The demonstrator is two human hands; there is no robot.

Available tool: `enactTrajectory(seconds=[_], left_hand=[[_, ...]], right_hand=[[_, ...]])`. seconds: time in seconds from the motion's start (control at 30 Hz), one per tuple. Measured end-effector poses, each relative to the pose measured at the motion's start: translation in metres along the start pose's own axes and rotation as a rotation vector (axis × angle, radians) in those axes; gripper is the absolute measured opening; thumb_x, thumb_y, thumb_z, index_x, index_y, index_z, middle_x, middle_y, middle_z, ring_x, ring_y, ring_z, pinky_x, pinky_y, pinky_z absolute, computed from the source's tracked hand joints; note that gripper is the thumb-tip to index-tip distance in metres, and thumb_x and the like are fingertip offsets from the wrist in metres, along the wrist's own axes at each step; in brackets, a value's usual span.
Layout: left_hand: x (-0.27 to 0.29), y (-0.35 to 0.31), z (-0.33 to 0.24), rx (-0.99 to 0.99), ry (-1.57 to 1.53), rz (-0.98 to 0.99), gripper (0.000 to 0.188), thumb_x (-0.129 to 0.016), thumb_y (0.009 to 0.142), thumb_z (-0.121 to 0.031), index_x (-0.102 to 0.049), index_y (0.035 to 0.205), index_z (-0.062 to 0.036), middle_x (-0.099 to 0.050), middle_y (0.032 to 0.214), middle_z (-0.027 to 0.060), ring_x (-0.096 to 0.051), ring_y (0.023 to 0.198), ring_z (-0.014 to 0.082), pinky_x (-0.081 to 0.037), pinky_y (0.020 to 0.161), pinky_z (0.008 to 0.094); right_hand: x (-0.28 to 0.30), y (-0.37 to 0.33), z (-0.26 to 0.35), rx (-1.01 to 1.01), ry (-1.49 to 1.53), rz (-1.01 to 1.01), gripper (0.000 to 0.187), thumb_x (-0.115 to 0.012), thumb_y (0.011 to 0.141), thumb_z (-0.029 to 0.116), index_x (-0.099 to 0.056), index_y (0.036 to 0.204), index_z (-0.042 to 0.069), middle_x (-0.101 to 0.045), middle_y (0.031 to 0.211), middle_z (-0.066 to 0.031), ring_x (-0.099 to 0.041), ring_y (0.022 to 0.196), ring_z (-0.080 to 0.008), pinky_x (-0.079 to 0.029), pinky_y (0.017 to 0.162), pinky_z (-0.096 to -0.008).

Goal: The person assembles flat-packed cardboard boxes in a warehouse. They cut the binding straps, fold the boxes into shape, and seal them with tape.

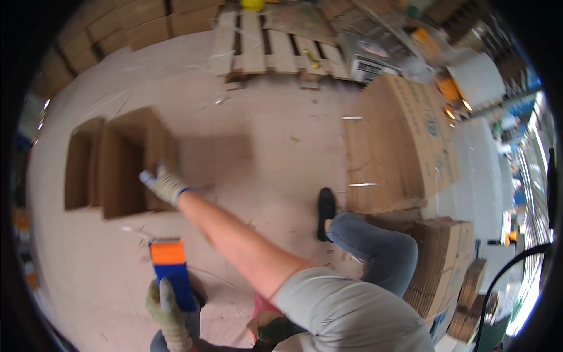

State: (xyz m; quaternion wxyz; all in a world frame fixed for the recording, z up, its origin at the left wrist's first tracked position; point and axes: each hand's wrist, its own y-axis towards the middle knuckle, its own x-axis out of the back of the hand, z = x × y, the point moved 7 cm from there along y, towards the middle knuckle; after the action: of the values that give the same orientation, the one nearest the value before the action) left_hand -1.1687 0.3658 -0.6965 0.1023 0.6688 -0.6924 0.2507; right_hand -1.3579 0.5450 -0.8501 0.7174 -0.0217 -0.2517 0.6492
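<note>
My left hand, in a pale work glove, is closed around a flat blue and orange hand tool that looks like a tape dispenser. It is low at the left, above my leg. My right arm reaches across to the far left. At its end my gloved right hand touches the near right rim of an open-topped cardboard box, with finger and thumb stretched apart. That box's right side is blurred. Close against its left side stands another open cardboard box.
Stacked cartons line the far left, and a wooden pallet lies at the back. To the right are a large carton and a bundle of flattened cardboard. My shoe rests on the pinkish floor covering.
</note>
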Motion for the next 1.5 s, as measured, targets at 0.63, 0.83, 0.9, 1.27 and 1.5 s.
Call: enactTrajectory(seconds=[0.63, 0.83, 0.9, 1.27, 1.5], left_hand=[[-0.125, -0.038, 0.005, -0.135, 0.080, 0.393, 0.040, -0.057, 0.088, -0.038, -0.052, 0.065, -0.0062, -0.045, 0.057, -0.0051, -0.036, 0.051, 0.0040, -0.029, 0.045, 0.0220], [-0.124, -0.047, 0.005, -0.218, 0.165, 0.387, 0.043, -0.056, 0.088, -0.041, -0.054, 0.065, -0.0043, -0.044, 0.055, -0.0040, -0.036, 0.051, 0.0059, -0.030, 0.046, 0.0239], [-0.129, -0.054, 0.004, -0.223, 0.231, 0.411, 0.040, -0.058, 0.087, -0.037, -0.056, 0.068, -0.0017, -0.050, 0.056, -0.0014, -0.041, 0.052, 0.0068, -0.033, 0.048, 0.0246], [-0.125, -0.050, 0.059, 0.062, -0.201, 0.376, 0.039, -0.061, 0.086, -0.020, -0.050, 0.122, -0.0088, -0.059, 0.083, 0.0033, -0.052, 0.067, 0.0106, -0.046, 0.062, 0.0244], [-0.126, -0.085, 0.024, -0.009, -0.202, 0.691, 0.051, -0.052, 0.089, -0.009, -0.037, 0.138, -0.0076, -0.054, 0.112, 0.0049, -0.052, 0.092, 0.0108, -0.044, 0.079, 0.0229]], right_hand=[[0.528, -0.525, -0.230, -0.834, -0.936, -1.211, 0.072, -0.055, 0.080, 0.045, -0.034, 0.135, 0.003, -0.051, 0.117, -0.0211, -0.050, 0.108, -0.0321, -0.039, 0.092, -0.0410], [0.495, -0.477, -0.243, -0.872, -0.999, -1.041, 0.076, -0.050, 0.083, 0.048, -0.027, 0.139, 0.003, -0.042, 0.129, -0.0255, -0.035, 0.126, -0.0362, -0.019, 0.103, -0.0543], [0.488, -0.466, -0.221, -0.852, -1.161, -0.933, 0.072, -0.050, 0.084, 0.045, -0.027, 0.140, 0.004, -0.043, 0.131, -0.0222, -0.037, 0.124, -0.0340, -0.018, 0.104, -0.0535], [0.580, -0.393, -0.219, -0.564, -1.464, -0.899, 0.050, -0.049, 0.085, 0.020, -0.039, 0.133, 0.013, -0.046, 0.129, -0.0149, -0.046, 0.117, -0.0311, -0.036, 0.097, -0.0483], [0.545, -0.473, 0.063, 0.142, -1.132, -1.102, 0.029, -0.052, 0.088, 0.024, -0.056, 0.113, 0.011, -0.065, 0.102, -0.0129, -0.062, 0.095, -0.0236, -0.048, 0.078, -0.0345]])
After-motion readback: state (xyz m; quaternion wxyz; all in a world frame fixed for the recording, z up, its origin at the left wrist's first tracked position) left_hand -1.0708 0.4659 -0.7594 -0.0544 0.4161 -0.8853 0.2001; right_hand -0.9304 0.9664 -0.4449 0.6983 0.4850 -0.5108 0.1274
